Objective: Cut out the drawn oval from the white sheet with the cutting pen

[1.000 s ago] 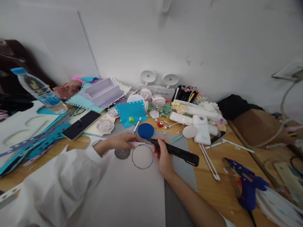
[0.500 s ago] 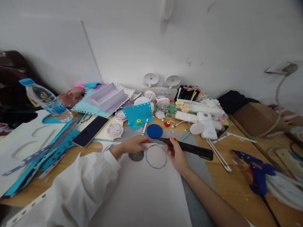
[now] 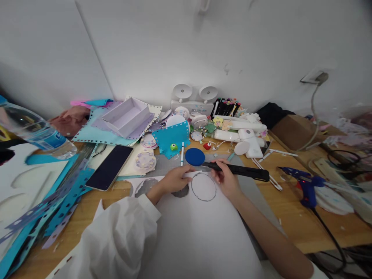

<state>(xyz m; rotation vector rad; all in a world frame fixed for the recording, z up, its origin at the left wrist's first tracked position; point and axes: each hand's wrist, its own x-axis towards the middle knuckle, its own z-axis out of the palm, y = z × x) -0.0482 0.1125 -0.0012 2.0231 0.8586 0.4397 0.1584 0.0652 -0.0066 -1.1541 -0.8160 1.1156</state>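
White sheet [image 3: 200, 236] with dark drawn circle [image 3: 204, 186], black cutter [image 3: 247, 171], blue disc [image 3: 195, 156], turquoise card [image 3: 171, 136] with white-dotted edge.

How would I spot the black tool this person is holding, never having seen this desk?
Start with the big white sheet before the person and find the circle drawn near its far edge. To the circle's right, the right hand grips the long black tool, tip beside the blue disc. Unlike the dark markers bunched at the back, it's held in a hand.
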